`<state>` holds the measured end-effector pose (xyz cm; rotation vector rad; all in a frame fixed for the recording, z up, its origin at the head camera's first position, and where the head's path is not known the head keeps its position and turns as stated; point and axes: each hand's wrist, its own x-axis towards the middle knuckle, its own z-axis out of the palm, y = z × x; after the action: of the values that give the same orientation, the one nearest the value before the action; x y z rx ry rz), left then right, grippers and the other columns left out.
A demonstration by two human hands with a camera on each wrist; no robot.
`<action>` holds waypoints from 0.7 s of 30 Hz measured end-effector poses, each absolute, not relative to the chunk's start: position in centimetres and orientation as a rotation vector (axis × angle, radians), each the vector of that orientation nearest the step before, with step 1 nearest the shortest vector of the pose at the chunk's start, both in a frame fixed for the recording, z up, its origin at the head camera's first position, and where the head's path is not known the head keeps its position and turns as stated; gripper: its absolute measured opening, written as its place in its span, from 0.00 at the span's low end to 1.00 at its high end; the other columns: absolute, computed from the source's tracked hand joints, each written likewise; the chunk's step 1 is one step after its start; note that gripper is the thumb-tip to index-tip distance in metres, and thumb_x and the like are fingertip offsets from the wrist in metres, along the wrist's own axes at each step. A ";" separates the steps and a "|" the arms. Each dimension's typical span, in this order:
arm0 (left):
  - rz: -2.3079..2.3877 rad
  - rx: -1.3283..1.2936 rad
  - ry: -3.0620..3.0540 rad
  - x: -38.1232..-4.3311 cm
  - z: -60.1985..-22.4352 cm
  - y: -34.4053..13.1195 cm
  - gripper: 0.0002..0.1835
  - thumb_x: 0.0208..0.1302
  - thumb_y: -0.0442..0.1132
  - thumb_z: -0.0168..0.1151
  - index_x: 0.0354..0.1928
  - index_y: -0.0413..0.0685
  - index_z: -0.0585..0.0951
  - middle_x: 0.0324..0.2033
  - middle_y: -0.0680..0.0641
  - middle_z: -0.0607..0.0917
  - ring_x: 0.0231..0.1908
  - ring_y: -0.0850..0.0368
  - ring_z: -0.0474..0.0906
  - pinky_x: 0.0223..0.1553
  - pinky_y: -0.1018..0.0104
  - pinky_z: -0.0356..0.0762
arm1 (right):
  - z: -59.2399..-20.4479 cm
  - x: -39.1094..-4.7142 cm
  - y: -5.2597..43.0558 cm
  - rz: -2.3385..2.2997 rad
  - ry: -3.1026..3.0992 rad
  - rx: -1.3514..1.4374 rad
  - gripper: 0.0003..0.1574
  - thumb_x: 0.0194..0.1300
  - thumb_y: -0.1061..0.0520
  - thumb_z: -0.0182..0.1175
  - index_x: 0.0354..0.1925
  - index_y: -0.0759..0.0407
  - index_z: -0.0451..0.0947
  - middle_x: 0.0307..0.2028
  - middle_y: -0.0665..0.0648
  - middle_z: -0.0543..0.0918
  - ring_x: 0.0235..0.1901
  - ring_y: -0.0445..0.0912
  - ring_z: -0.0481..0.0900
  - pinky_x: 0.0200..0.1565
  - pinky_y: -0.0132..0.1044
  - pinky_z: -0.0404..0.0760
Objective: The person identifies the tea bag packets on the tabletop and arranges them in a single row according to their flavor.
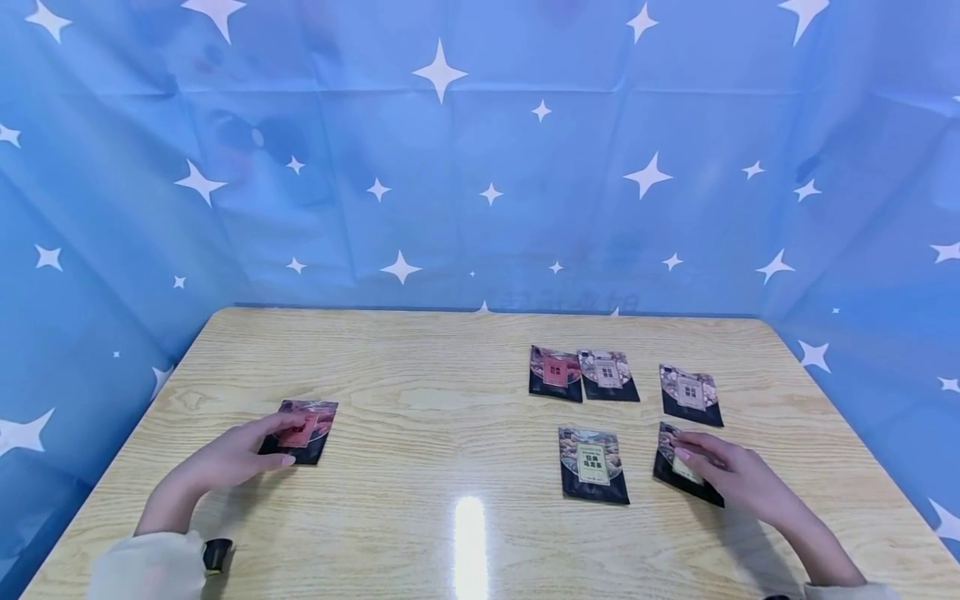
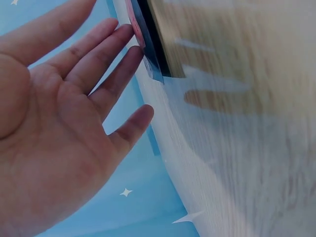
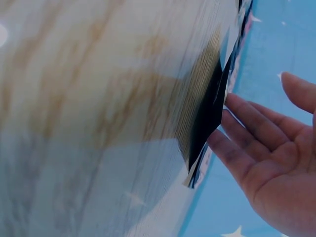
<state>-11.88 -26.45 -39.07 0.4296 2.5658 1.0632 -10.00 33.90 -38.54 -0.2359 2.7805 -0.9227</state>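
Note:
At the left of the table, my left hand [image 1: 228, 457] rests its fingertips on a flat tea sachet with a red label [image 1: 313, 437]. The left wrist view shows that hand [image 2: 74, 108] with fingers extended against the sachet's edge [image 2: 150, 44]. On the right side, my right hand [image 1: 738, 475] touches a dark sachet with a pale yellow-green label [image 1: 678, 467], partly covered by the fingers. In the right wrist view the fingers of this hand [image 3: 276, 158] reach the black sachet [image 3: 210, 113] fairly straight, thumb apart from it.
A yellow-green-label sachet [image 1: 592, 467] lies left of my right hand. Farther back are a red-label sachet [image 1: 555, 374] beside a pinkish-white one [image 1: 607, 376], and another pinkish-white sachet [image 1: 691, 395]. A blue star-patterned curtain [image 1: 480, 167] stands behind the wood-grain table [image 1: 420, 375].

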 end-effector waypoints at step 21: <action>1.224 0.362 2.591 -12.3 -40.1 -27.3 0.23 0.58 0.31 0.61 0.54 0.29 0.69 0.54 0.29 0.69 0.54 0.30 0.64 0.49 0.44 0.70 | -38.4 -10.0 33.6 -0.929 2.773 -0.226 0.31 0.70 0.46 0.47 0.59 0.70 0.66 0.52 0.69 0.74 0.49 0.60 0.75 0.39 0.41 0.79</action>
<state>-12.31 -27.33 -40.08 0.3625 2.5906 1.2236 -9.99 33.64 -38.43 -0.2261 2.7727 -0.9292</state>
